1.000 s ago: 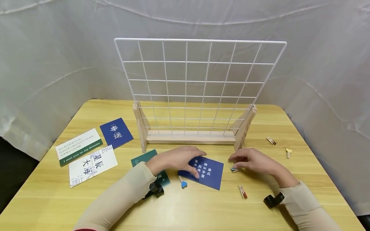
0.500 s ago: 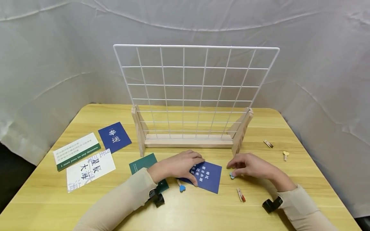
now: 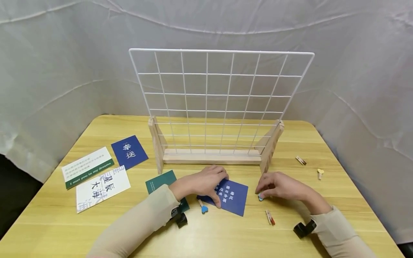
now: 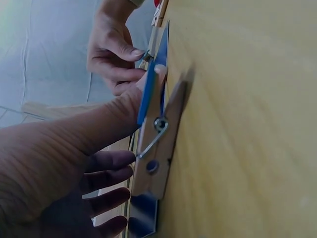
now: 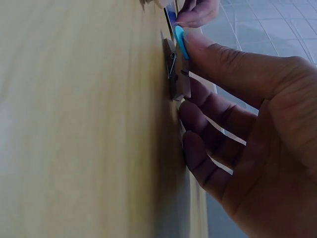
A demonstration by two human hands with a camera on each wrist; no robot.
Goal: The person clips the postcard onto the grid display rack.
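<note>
My left hand [image 3: 203, 184] rests over a dark blue card [image 3: 233, 197] with white writing, thumb at its near edge, fingers spread toward the far edge. Just left of the thumb lies a wooden clothespin with a blue heart [image 3: 204, 209]; it looms large in the left wrist view [image 4: 156, 144]. To the right of the card, my right hand [image 3: 280, 186] pinches a small clothespin with a light blue heart [image 5: 181, 42], its thumb on the heart. That clothespin is down at table level. A green card [image 3: 161, 181] is partly hidden under the left forearm.
A white wire grid [image 3: 206, 95] stands in a wooden base [image 3: 211, 157] behind the hands. Cards lie at left: blue [image 3: 135, 154], green-and-white [image 3: 87, 166], white [image 3: 114, 190]. Other clothespins lie at right: red [image 3: 270, 218], yellow [image 3: 320, 174], dark brown [image 3: 300, 160].
The right thumb and fingers have closed on the light blue heart clothespin and turned it slightly. The left hand stays over the blue card. The head view has shifted a little.
</note>
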